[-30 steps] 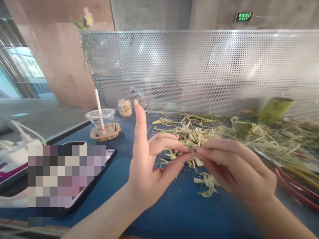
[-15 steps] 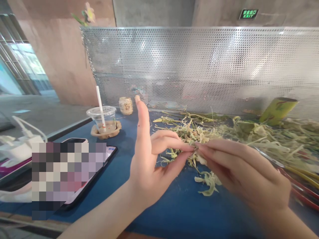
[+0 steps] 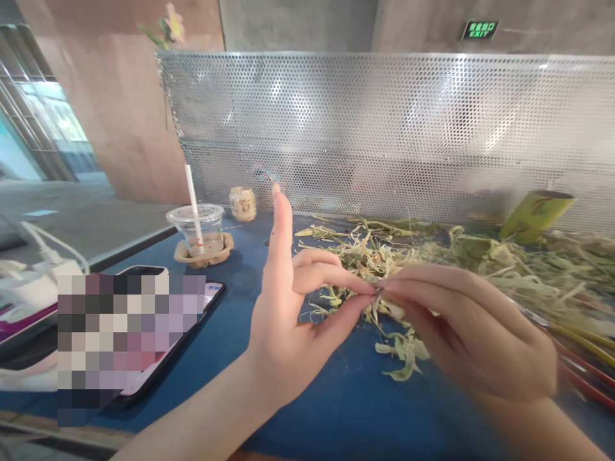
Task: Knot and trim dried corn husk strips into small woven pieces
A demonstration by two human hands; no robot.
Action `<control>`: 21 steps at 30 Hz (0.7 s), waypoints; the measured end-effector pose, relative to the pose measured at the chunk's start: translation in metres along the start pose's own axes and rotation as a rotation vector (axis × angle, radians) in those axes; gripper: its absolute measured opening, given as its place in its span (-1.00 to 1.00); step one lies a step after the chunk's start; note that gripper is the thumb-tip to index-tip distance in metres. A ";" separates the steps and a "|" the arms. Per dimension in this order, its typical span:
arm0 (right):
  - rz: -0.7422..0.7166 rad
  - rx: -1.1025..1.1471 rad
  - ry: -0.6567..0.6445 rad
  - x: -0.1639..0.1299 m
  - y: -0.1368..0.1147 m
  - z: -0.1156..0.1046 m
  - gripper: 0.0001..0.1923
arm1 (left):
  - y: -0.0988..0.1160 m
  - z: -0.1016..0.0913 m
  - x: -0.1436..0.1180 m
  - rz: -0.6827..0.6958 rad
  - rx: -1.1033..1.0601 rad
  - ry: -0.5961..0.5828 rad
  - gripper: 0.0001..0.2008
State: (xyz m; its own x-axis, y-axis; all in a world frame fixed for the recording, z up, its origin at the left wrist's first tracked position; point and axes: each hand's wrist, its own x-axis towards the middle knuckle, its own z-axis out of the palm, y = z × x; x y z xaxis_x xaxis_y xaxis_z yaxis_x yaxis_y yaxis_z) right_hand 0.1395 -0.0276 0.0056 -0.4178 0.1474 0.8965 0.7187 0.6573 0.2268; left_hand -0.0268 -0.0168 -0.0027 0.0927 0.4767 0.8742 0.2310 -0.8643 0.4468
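Pinching a small plant scrap [image 3: 377, 291] between them, left hand [image 3: 288, 320] and right hand [image 3: 475, 333] meet fingertip to fingertip above the blue table [image 3: 240, 256]. Left thumb and middle finger close on it, index raised clear, likely for sight. Right fingers grip its other end. Scrap is tiny, greyish, detail unclear. Dry stems [image 3: 432, 256] lie far right; cup [image 3: 196, 230] and phone [image 3: 202, 301] left.

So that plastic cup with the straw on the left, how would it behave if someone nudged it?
The plastic cup looks nearly empty, only a little brownish liquid at the bottom, so it is probably light and would slide or tip easily. The tall straw leaning out could catch a passing hand. It sits in a shallow brown holder, which may steady it somewhat.
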 end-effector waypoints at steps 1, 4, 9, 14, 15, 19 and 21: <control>0.010 0.021 -0.008 0.002 0.000 0.001 -0.82 | 0.000 0.000 -0.001 -0.008 0.023 0.002 -0.43; 0.058 0.095 0.003 0.005 -0.002 0.005 -0.83 | -0.002 0.001 -0.004 -0.008 0.055 0.019 -0.29; 0.134 0.202 0.005 0.007 -0.003 0.011 -0.86 | -0.001 0.002 -0.005 0.053 0.095 0.047 -0.14; 0.168 0.259 -0.021 0.006 -0.001 0.012 -0.87 | -0.001 0.002 -0.007 0.053 0.112 0.048 -0.12; 0.182 0.279 -0.033 0.007 0.000 0.012 -0.88 | -0.001 0.002 -0.007 0.047 0.106 0.054 -0.12; 0.295 0.396 -0.105 0.009 0.004 0.010 -0.92 | -0.001 0.003 -0.008 0.001 0.029 0.053 -0.11; 0.360 0.463 -0.158 0.010 0.006 0.009 -0.93 | -0.001 0.002 -0.008 -0.031 -0.017 0.039 -0.12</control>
State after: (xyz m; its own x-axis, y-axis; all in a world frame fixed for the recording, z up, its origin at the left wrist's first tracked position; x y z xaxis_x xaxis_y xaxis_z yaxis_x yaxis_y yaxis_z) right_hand 0.1350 -0.0154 0.0132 -0.2961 0.5051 0.8107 0.5288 0.7935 -0.3013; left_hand -0.0254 -0.0191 -0.0106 0.0479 0.4974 0.8662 0.2167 -0.8517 0.4771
